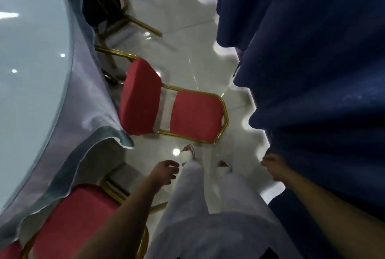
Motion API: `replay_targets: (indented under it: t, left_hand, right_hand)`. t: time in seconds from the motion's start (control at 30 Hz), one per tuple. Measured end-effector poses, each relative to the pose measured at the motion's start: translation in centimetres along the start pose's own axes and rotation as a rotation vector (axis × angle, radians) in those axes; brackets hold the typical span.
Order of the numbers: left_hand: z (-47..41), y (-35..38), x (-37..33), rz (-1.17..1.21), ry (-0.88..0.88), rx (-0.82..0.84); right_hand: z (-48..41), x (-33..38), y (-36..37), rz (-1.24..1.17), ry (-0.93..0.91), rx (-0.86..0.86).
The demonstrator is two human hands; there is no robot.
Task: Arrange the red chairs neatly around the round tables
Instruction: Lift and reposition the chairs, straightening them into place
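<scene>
Red chair (pixel 173 100) mid-scene, seat just beside round table (pixel 31 71) at left, backrest pointing right. Second red chair (pixel 73 217) near left, at the table's edge. Left hand (pixel 166 172) loosely curled, empty. Right hand (pixel 273 165) curled against blue cloth (pixel 312 71); can't tell if gripping.

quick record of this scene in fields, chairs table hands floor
table: round table, glass top, pale cloth hanging over its edge
middle chair: red, gold frame, seat towards the cloth
near chair: red, seat partly under the cloth
far chair: gold legs, shadowed, partly out of view
left hand: loosely curled, holds nothing
right hand: curled beside blue drape; grip unclear
floor: glossy white tiles
</scene>
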State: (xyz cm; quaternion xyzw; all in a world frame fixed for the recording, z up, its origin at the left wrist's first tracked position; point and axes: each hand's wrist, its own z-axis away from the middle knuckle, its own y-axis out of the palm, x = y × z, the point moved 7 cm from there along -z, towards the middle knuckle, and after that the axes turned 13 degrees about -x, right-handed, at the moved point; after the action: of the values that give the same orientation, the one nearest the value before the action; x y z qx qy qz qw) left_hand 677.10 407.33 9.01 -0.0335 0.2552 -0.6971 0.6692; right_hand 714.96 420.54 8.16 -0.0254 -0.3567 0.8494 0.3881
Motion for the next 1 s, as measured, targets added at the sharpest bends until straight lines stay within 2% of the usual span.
replay_targets:
  t: [0.1,0.23,0.33,0.47,0.57,0.67,0.8,1.0]
  left_hand:
    - [-5.4,1.6,-1.6,-0.017,0.002,0.06]
    - [-14.1,3.3,-0.8,0.168,-0.179,-0.031]
    - [-20.6,6.2,0.6,0.332,-0.296,-0.099]
    - [-29.5,12.2,2.7,0.454,-0.367,-0.06]
    - [-36.3,16.2,4.8,0.615,-0.488,-0.085]
    - [-43.2,19.6,6.1,0.87,-0.631,-0.117]
    - [-50.4,23.6,7.6,1.182,-0.807,-0.116]
    - [-54.0,26.0,7.8,1.34,-0.758,-0.109]
  right_hand:
    - [-2.8,0.2,1.6,0.001,0.081,-0.04]
    - [-8.3,1.8,7.2,-0.061,0.137,-0.054]
    - [-13.7,3.6,13.8,-0.043,0.109,0.027]
    - [-22.7,5.9,22.8,0.129,-0.023,0.143]
    - [-30.4,6.1,26.9,0.1,0.057,0.095]
    - [-36.5,5.5,29.6,0.002,0.186,0.024]
    - [-41.9,3.7,31.9,-0.022,0.245,-0.002]
    - [-45.6,2.2,31.7,-0.089,0.365,-0.01]
